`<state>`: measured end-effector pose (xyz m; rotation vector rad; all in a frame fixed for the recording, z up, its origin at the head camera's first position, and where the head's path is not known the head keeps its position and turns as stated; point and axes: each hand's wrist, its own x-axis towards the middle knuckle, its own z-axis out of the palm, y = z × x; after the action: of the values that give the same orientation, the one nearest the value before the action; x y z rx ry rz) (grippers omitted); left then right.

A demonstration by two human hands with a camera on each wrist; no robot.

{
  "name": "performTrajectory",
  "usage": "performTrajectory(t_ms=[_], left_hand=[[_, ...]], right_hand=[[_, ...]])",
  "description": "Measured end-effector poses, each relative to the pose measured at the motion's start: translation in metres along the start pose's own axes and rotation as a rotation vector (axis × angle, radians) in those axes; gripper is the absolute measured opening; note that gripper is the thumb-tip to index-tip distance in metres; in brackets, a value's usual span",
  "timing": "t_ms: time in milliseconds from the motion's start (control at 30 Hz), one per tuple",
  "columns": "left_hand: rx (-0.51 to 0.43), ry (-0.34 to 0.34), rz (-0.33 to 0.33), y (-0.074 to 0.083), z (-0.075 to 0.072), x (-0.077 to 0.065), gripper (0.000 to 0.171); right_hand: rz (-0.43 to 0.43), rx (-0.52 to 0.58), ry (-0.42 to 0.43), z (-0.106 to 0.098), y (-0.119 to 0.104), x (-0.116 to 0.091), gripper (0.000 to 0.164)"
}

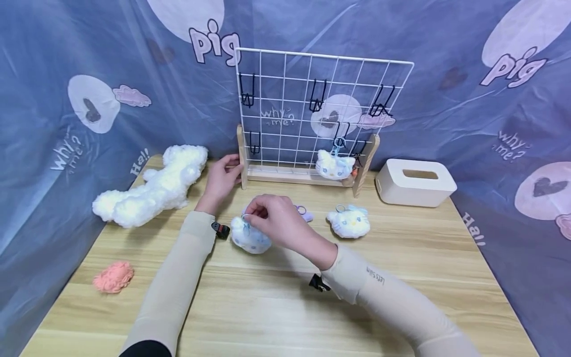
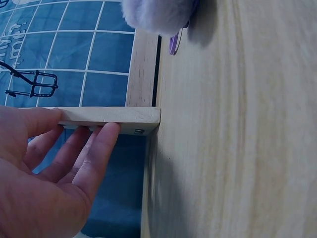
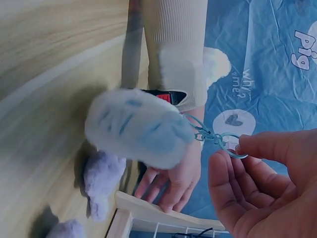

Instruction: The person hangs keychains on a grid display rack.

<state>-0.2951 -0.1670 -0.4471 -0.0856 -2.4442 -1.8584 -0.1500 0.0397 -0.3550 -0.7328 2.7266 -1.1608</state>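
My right hand (image 1: 281,218) pinches the ring of a white plush keychain (image 1: 251,239) with pale blue markings. In the right wrist view the plush hangs from its light blue ring and chain, tilted sideways in the picture. My left hand (image 1: 220,177) holds the left wooden side post (image 2: 106,115) of a white wire grid rack (image 1: 285,106), thumb on one face and fingertips on the other. A similar cat-face plush keychain (image 1: 333,166) hangs on the rack's lower right. Another plush keychain (image 1: 349,223) lies on the table, right of my right hand.
Black hooks (image 1: 317,101) hang at several places on the grid. A purple plush (image 1: 308,216) lies partly hidden behind my right hand. A white tissue box (image 1: 416,184) stands at the right, a fluffy white plush (image 1: 153,191) at the left, with a coral scrunchie (image 1: 113,277) nearer.
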Motion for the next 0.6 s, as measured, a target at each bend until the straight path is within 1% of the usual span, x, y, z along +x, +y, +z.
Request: performTrajectory(t_ms=[100, 300, 600], left_hand=[[-0.009, 0.008, 0.002, 0.001, 0.001, 0.0, 0.044], [0.003, 0.002, -0.001, 0.001, 0.0, 0.0, 0.045], [-0.002, 0.007, 0.0, 0.0, 0.0, 0.0, 0.046]], right_hand=[[0.003, -0.012, 0.008, -0.004, 0.0, 0.004, 0.005], [0.007, -0.038, 0.029, -0.011, 0.003, 0.013, 0.006], [-0.018, -0.063, 0.066, -0.025, 0.004, 0.03, 0.007]])
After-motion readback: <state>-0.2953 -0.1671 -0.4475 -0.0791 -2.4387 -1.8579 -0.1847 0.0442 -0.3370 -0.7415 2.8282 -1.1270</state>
